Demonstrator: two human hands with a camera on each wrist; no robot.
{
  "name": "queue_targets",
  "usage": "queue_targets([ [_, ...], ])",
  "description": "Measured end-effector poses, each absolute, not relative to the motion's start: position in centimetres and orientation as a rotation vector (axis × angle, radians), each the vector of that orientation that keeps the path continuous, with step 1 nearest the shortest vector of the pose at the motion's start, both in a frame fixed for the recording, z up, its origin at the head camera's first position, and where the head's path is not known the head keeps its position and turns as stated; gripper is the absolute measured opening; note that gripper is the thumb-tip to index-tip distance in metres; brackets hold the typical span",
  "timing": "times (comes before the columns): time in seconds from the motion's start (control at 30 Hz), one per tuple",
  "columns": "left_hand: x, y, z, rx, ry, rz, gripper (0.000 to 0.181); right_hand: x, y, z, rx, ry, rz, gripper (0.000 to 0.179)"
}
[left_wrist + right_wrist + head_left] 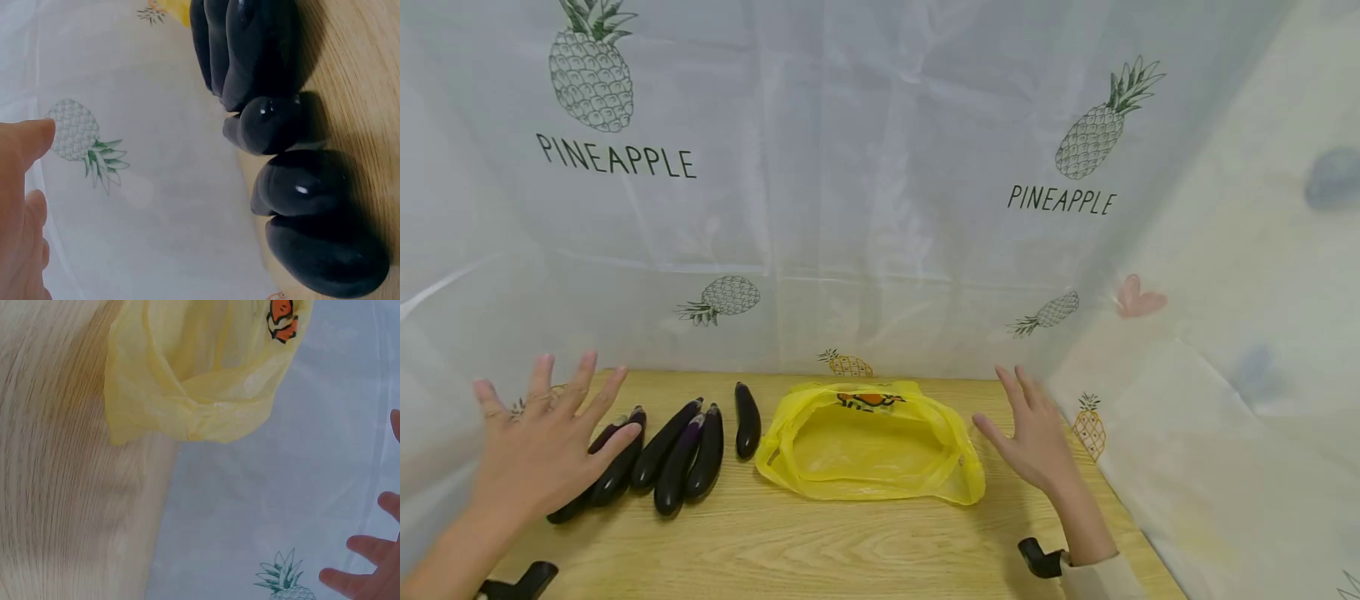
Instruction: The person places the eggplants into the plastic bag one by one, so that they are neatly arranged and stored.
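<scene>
My left hand hovers with spread, straight fingers over the leftmost eggplants at the table's left side, partly hiding them. Several dark, glossy eggplants lie in a row there, and a single eggplant lies apart, close to the bag. In the left wrist view the eggplants appear close up, off to the side of the fingers. A yellow plastic bag stands with its mouth wide, an orange fish printed on its back wall. To its right my right hand is raised, fingers spread, holding nothing.
The wooden table runs back to a pale pineapple-print sheet that hangs as a wall behind it. More sheeting borders the table on the right. Each wrist carries a black mount, such as the right one.
</scene>
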State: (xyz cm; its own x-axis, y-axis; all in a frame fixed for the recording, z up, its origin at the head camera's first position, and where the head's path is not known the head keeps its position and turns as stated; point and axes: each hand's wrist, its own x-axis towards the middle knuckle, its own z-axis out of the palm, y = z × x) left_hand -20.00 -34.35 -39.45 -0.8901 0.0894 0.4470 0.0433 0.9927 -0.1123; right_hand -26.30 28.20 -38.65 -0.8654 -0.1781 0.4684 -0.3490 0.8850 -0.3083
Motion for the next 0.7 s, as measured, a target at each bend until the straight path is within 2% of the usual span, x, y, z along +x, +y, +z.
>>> queue_targets([
  [0.7, -21.0, -32.5, -40.3, -0.194, -2.671, 0.017, 0.096, -29.2, 25.9, -41.9, 0.631, -2.456, 1.057, 0.059],
])
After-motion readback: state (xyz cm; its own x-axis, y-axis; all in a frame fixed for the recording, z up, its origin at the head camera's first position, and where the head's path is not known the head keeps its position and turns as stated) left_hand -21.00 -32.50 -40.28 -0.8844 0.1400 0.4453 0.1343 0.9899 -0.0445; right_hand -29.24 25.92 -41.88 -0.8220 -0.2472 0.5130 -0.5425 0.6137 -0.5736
